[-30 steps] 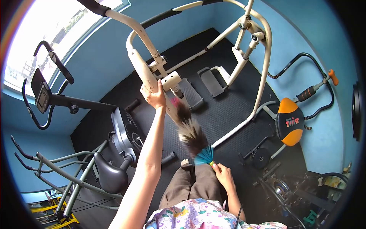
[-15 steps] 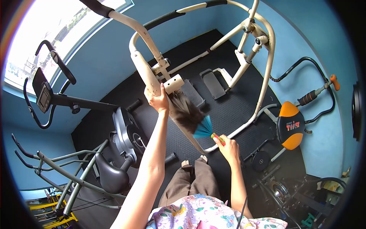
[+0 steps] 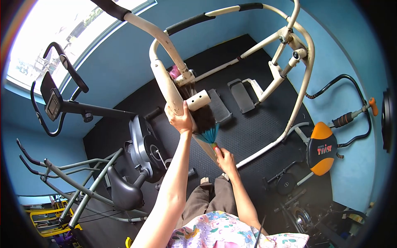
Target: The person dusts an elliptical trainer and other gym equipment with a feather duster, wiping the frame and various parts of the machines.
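The duster (image 3: 206, 124) has swung up along the white post (image 3: 163, 84). A second ago it ran lower, its handle (image 3: 214, 146) close over the trousers (image 3: 222, 200); now what looks like its pink tip (image 3: 175, 72) shows at the joint (image 3: 185, 77), past the left hand (image 3: 180, 120), and the dark feathers (image 3: 205, 118) pass behind the stub tube (image 3: 198, 100). The right hand (image 3: 226, 160) has its fingers wrapped round the handle, just under the blue tuft (image 3: 210, 133), and has come in nearer the other one. The left keeps its place, holding the post just below the tube. I'd judge the stroke now gets at the upper post and the joint, which the tip fell short of a second ago. Whether the feathers press or only skim there, I can't tell.
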Demonstrator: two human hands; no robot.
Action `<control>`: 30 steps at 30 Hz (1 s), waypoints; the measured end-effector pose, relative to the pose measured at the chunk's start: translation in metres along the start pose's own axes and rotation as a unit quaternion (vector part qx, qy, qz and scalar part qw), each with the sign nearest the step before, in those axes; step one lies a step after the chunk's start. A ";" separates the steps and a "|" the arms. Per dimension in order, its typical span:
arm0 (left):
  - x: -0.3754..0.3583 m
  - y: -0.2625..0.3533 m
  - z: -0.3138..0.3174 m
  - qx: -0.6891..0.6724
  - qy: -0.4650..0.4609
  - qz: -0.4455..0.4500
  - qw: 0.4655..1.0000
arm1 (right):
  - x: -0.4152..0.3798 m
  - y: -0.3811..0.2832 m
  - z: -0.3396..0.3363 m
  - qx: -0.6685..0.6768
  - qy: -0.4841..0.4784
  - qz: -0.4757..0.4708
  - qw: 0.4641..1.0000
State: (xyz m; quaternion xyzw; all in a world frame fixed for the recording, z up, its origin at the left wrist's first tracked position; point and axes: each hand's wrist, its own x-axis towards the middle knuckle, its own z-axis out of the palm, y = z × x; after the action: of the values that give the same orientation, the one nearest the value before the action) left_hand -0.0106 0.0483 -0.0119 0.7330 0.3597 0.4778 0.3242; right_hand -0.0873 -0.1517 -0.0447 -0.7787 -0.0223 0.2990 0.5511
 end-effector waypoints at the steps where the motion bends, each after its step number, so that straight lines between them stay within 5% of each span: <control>1: 0.001 -0.001 0.001 -0.003 0.012 0.024 1.000 | 0.006 0.007 0.003 -0.013 0.013 0.002 1.000; 8: -0.001 -0.005 0.002 0.001 0.003 0.008 1.000 | 0.040 -0.034 0.025 0.023 0.026 -0.049 0.998; 9: 0.000 -0.005 0.003 0.002 0.003 0.009 1.000 | 0.031 -0.051 0.017 0.046 -0.030 0.057 0.997; 12: -0.001 -0.004 0.002 -0.002 0.009 0.013 1.000 | 0.022 0.022 0.029 0.014 0.023 -0.021 0.999; 16: 0.000 -0.005 0.002 0.000 0.012 0.021 1.000 | -0.013 0.051 0.000 -0.105 0.032 -0.001 0.994; 20: -0.001 -0.007 0.002 -0.002 0.006 0.018 1.000 | -0.047 0.029 -0.031 0.043 -0.036 0.047 0.997; 28: -0.003 -0.013 0.001 -0.050 -0.026 -0.021 0.998 | -0.149 0.069 -0.042 -0.145 0.038 0.084 0.985; 30: -0.002 -0.019 0.000 -0.071 -0.028 -0.020 0.997 | -0.174 0.053 -0.027 -0.044 0.013 0.117 0.992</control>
State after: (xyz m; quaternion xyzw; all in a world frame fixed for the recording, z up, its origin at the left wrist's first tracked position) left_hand -0.0150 0.0568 -0.0284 0.7142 0.3300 0.4746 0.3948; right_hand -0.2324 -0.2585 -0.0083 -0.8034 0.0628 0.3503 0.4774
